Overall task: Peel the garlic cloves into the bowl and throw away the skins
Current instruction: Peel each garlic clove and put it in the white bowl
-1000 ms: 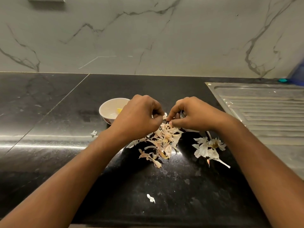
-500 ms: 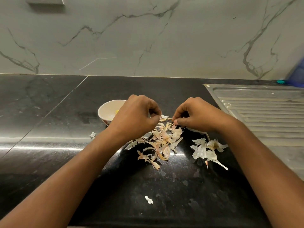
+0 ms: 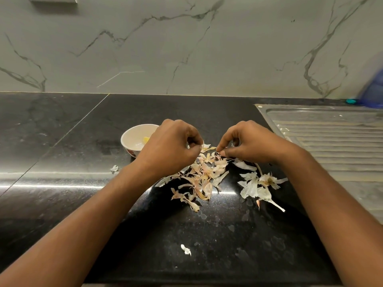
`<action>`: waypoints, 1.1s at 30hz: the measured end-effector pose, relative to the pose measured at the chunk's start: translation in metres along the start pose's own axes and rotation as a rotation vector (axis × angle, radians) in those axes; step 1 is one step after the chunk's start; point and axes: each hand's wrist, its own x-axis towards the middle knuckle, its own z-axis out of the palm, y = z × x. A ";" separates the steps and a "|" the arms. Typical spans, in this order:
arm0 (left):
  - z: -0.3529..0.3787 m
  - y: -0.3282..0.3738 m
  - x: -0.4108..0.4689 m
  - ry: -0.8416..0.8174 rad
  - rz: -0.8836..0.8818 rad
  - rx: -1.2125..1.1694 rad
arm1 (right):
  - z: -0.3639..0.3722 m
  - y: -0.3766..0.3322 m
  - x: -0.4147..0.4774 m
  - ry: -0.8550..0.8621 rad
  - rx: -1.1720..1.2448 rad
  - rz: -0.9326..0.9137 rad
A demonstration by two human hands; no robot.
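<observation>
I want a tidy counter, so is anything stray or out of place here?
Two skin scraps lie apart from the piles: one scrap near the bowl, another scrap near the counter's front edge.

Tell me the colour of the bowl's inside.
The bowl is white inside, clearest in the head view.

The left hand (image 3: 169, 146) covers the bowl's (image 3: 134, 126) right rim, and its curled fingers hide whatever they hold; what the right hand (image 3: 248, 141) pinches is too small to name; a blurred blue thing (image 3: 373, 90) and the drainboard (image 3: 331, 137) are cut by the right edge; a grey block (image 3: 53, 0) by the top.
</observation>
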 end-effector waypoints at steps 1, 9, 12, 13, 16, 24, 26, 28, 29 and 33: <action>0.000 0.000 0.000 0.000 0.000 0.001 | 0.000 0.000 0.000 0.004 0.003 -0.006; 0.001 0.000 0.000 -0.007 0.004 -0.004 | -0.001 0.006 0.001 0.003 0.007 -0.029; 0.002 0.000 0.000 -0.006 0.004 -0.001 | 0.002 0.006 0.003 -0.002 -0.001 -0.016; 0.002 0.001 0.000 -0.008 0.005 0.003 | 0.003 0.005 0.003 -0.007 0.005 -0.017; 0.003 0.001 0.000 -0.012 0.013 0.013 | 0.003 0.005 0.005 -0.049 -0.057 -0.040; 0.007 0.000 0.000 -0.002 0.013 -0.018 | 0.000 0.006 0.003 -0.090 -0.052 -0.090; 0.009 0.001 -0.001 0.006 -0.012 -0.083 | -0.004 0.004 0.001 -0.052 0.097 -0.126; 0.009 0.000 0.000 0.010 -0.065 -0.191 | -0.006 -0.001 -0.001 -0.024 0.205 -0.183; 0.009 -0.001 0.001 0.007 -0.100 -0.263 | -0.006 -0.003 -0.002 -0.021 0.239 -0.205; 0.004 -0.002 0.002 -0.022 -0.230 -0.588 | -0.005 -0.010 -0.003 -0.038 0.293 -0.241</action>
